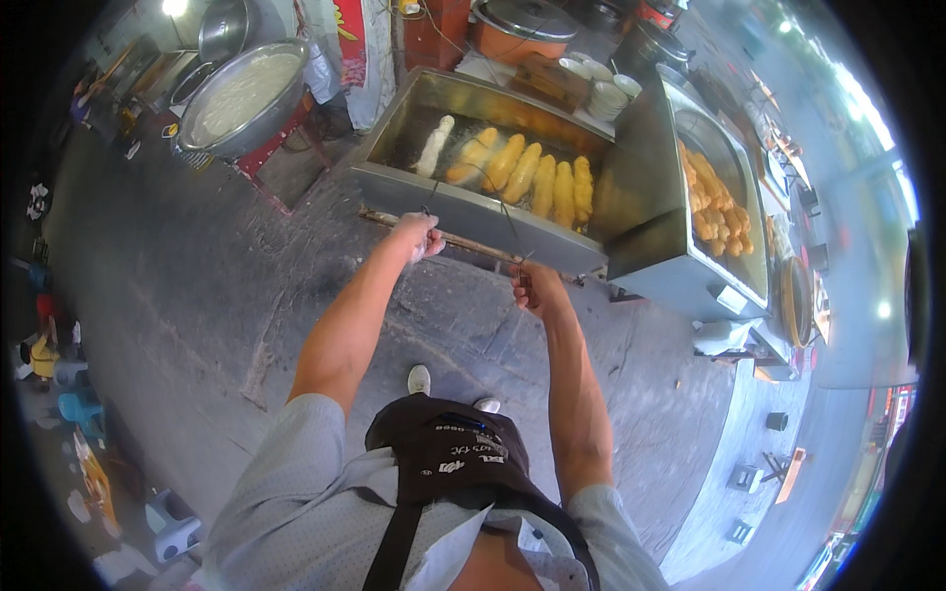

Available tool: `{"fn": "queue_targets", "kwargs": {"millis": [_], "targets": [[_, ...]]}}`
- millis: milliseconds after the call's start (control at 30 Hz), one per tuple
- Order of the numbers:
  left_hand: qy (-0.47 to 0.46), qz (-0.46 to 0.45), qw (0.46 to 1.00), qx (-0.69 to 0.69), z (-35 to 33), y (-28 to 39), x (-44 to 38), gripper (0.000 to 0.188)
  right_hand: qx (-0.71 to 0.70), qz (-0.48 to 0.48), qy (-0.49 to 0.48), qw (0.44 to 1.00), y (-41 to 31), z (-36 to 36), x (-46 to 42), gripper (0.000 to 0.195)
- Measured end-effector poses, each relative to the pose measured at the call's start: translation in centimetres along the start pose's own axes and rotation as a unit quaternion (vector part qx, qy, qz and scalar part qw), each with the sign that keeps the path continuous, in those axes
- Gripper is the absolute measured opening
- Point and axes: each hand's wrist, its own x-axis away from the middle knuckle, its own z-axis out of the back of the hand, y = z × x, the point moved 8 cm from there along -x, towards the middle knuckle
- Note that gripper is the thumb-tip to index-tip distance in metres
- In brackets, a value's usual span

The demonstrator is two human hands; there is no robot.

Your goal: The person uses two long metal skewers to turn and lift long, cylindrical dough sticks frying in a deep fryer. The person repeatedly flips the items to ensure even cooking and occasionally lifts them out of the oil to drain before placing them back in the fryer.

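My left hand (420, 236), dusted with white flour, is closed around a thin dark rod (431, 193) at the near wall of a metal frying trough (473, 209). My right hand (541, 287) grips thin metal sticks (510, 219), which slant up over the trough's near rim. In the oil lies one pale dough strip (434, 148) at the left. Beside it float several golden fried dough sticks (526, 173) in a row. Below the near wall runs a long narrow bar (473, 246); whether my hands touch it I cannot tell.
A large metal basin of dough (244, 96) rests on a red stand (284, 162) at the left. Right of the trough, browned dough sticks (713, 199) are piled in a metal-sided box (687, 258). Stacked bowls (607, 100) and a lidded orange pot (521, 37) stand behind.
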Motion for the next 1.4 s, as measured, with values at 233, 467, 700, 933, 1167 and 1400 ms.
{"fn": "queue_targets", "kwargs": {"millis": [233, 467, 700, 933, 1167, 1400], "targets": [[0.17, -0.211, 0.861, -0.429, 10.6, 1.8, -2.3, 0.02, 0.025, 0.045, 0.018, 0.999, 1.3, -0.1, 0.9, 0.027], [0.183, -0.037, 0.893, -0.409, 8.8, 3.7, 2.6, 0.025, 0.056, 0.081, 0.044, 0.994, 2.1, 0.8, 1.7, 0.031], [0.177, -0.217, 0.791, -0.544, 13.2, -0.2, -1.3, 0.034, 0.184, 0.207, 0.076, 0.958, 4.6, 2.9, 4.4, 0.041], [0.103, -0.108, 0.966, -0.211, 5.6, -7.8, 7.9, 0.037, 0.376, 0.251, 0.274, 0.849, 10.3, 11.7, 12.1, 0.038], [-0.053, -0.024, 0.967, -0.247, -5.3, -11.4, 8.8, 0.028, 0.436, 0.278, 0.408, 0.753, 5.9, 15.4, 16.1, 0.032], [-0.068, 0.005, 0.936, -0.346, -9.0, -10.7, 5.6, 0.029, 0.443, 0.273, 0.416, 0.746, 5.5, 16.6, 15.5, 0.032]]}}
